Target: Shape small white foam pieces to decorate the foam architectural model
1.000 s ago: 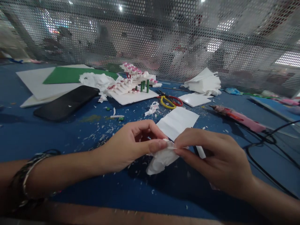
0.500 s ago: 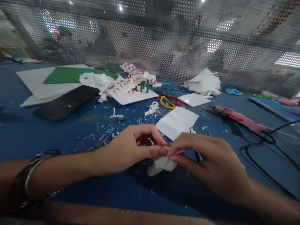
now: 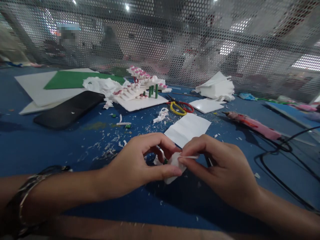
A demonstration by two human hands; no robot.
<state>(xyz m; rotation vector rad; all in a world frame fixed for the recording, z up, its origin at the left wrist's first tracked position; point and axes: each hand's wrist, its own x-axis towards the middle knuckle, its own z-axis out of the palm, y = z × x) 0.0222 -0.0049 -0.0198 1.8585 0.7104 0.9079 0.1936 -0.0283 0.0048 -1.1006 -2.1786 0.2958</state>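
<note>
Both of my hands meet low in the middle of the view around a small crumpled piece of white paper [image 3: 173, 160]. My left hand [image 3: 136, 160] has its thumb and curled fingers closed around the left side of it. With thumb and forefinger, my right hand [image 3: 220, 170] pinches its right edge, where a thin strip sticks out. Just beyond the fingers lies a folded white sheet [image 3: 188, 128]. Farther off are scissors [image 3: 178, 108] with yellow and red handles and a white board [image 3: 140, 103] bearing small white, pink and green pieces.
A black phone [image 3: 70, 108] lies at the left, before white and green sheets [image 3: 72, 80]. At the right is a pink tool [image 3: 255, 125] with a pointed tip and black cable [image 3: 265, 170]. Folded white papers [image 3: 215, 86] stand behind. Scraps litter the blue table; a perforated metal screen [image 3: 155, 40] backs it.
My left thumb has shifted down and away from the right fingertips, showing more of the white paper. My right hand keeps its pinch, and the view has moved slightly.
</note>
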